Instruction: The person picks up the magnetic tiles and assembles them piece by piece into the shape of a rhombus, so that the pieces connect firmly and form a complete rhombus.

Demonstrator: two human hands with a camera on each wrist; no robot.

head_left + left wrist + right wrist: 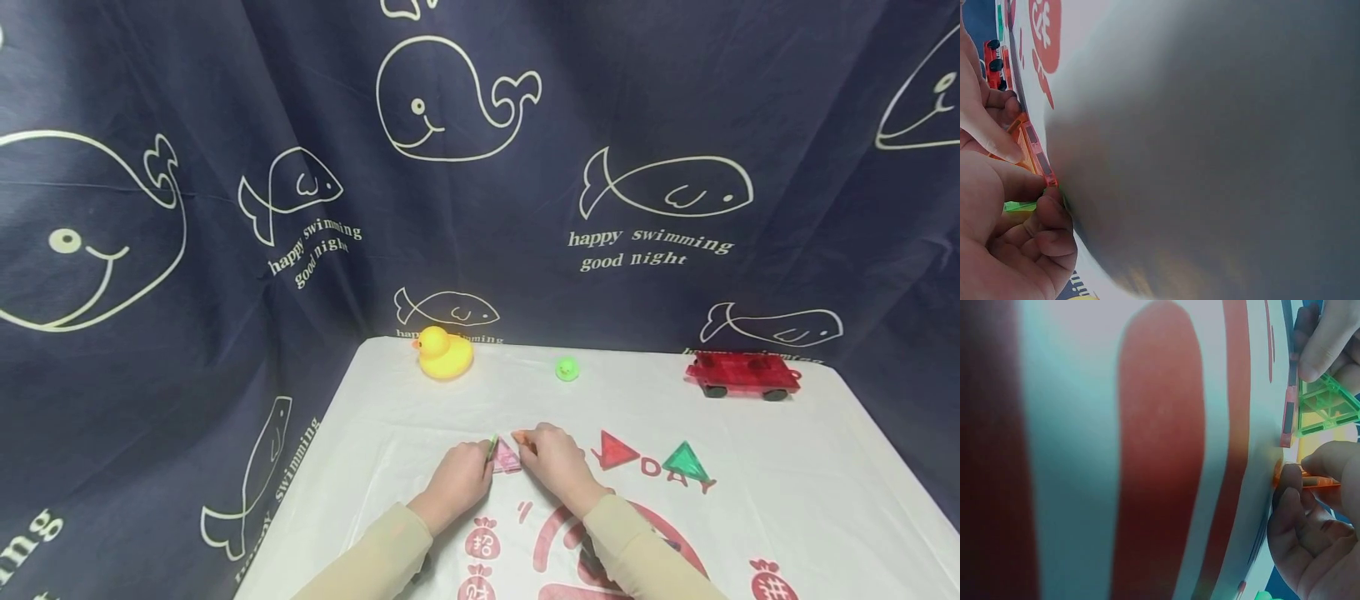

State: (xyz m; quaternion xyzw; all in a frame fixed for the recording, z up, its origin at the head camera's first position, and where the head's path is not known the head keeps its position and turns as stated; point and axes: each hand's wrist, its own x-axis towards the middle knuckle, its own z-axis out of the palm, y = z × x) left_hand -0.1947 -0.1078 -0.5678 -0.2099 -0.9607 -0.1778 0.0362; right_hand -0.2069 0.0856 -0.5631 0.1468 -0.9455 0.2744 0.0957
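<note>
My left hand (459, 479) pinches a green triangular magnetic tile (1330, 405), standing upright at the left side of a pink triangular tile (506, 457). The pink tile lies on the white table cover, its dark edge magnets showing in the right wrist view. On the other side, my right hand (558, 467) pinches an orange magnetic tile (1024, 149) between thumb and fingers. That tile stands close by the pink one; whether they touch I cannot tell. Fingers hide much of the green and orange tiles in the head view.
Right of my hands lie a red triangular tile (617, 450) and a green triangular tile (686, 462). Along the back stand a yellow rubber duck (446, 353), a small green duck (567, 369) and a red wheeled car base (744, 375). A dark whale-print curtain (480, 250) surrounds the table.
</note>
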